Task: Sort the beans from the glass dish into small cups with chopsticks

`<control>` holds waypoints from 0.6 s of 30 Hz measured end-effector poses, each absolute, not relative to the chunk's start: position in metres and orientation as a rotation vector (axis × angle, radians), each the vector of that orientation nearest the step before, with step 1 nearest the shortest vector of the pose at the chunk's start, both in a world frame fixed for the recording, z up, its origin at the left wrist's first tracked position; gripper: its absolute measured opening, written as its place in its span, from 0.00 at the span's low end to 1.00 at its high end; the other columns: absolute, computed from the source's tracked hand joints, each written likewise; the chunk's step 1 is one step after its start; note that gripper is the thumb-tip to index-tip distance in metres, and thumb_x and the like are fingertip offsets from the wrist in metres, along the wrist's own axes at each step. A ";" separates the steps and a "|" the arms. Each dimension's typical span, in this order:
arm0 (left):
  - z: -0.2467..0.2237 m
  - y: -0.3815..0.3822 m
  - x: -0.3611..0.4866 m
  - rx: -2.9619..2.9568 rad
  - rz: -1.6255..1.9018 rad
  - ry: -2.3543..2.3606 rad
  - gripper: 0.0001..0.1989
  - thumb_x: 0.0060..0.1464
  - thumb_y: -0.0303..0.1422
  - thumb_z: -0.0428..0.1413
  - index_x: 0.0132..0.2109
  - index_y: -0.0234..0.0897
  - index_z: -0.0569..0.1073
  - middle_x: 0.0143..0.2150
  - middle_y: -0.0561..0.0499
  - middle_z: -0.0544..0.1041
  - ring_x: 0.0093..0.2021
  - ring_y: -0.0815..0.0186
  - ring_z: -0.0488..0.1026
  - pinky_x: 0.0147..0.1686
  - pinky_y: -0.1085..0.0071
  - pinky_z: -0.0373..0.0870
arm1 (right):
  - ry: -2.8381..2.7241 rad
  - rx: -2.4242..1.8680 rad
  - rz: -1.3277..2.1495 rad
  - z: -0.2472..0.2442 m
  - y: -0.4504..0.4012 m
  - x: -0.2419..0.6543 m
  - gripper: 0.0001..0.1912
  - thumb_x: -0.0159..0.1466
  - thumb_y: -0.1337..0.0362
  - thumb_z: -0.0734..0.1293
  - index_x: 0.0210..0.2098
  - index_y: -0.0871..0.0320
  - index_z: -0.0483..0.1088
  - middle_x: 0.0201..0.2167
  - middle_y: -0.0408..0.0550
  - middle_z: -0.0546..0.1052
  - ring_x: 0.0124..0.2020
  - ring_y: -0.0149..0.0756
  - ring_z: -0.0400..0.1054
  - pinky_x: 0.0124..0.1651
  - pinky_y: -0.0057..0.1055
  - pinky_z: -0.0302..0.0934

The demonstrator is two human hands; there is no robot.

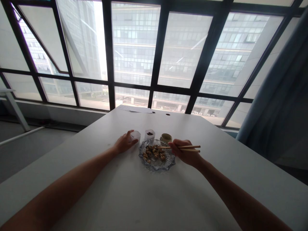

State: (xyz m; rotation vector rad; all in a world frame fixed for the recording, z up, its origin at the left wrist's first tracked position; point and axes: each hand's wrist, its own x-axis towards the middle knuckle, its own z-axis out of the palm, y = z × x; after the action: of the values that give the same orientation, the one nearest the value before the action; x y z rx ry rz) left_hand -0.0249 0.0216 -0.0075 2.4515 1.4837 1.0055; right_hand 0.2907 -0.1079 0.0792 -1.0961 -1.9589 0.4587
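My left hand point(124, 143) reaches round a small clear plastic cup point(135, 136), fingers on its far side and thumb on its near side. In my right hand point(184, 153) is a pair of wooden chopsticks point(192, 149). Their tips point left, over a scalloped glass dish point(170, 161). Brown, nut-like pieces point(154, 153) lie in that dish; whether the tips grip one cannot be made out. Behind the dish stand a translucent cup point(149, 136) with dark pieces inside and a yellow-green cup point(166, 138), close to my right hand.
The white table point(108, 199) runs forward to a row of black-framed windows point(134, 48). A sheet of paper point(136, 109) lies at its far end, near two dark round holes. A blue curtain point(271, 86) hangs at the right. Another table's leg point(18, 110) stands at the left.
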 end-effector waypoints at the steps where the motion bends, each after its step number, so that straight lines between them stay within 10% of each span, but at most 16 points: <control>1: -0.007 0.022 -0.025 2.452 0.997 1.488 0.35 0.56 0.55 0.51 0.63 0.37 0.60 0.45 0.40 0.78 0.44 0.52 0.77 0.44 0.57 0.72 | -1.864 -1.110 0.520 0.080 -0.107 0.292 0.24 0.62 0.45 0.66 0.19 0.55 0.65 0.15 0.44 0.71 0.16 0.32 0.63 0.20 0.29 0.56; 18: -0.005 0.017 -0.022 2.446 1.193 1.412 0.31 0.50 0.46 0.59 0.57 0.37 0.62 0.48 0.40 0.77 0.47 0.52 0.76 0.46 0.56 0.73 | -1.183 -1.123 0.854 0.076 -0.085 0.301 0.23 0.54 0.42 0.70 0.23 0.57 0.70 0.14 0.46 0.73 0.12 0.33 0.64 0.13 0.29 0.55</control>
State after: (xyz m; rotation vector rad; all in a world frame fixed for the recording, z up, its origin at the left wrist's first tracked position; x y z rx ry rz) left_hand -0.0218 0.0173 -0.0051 2.4461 1.4118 1.1930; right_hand 0.3011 -0.0855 0.0759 -1.1231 -1.1832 0.8541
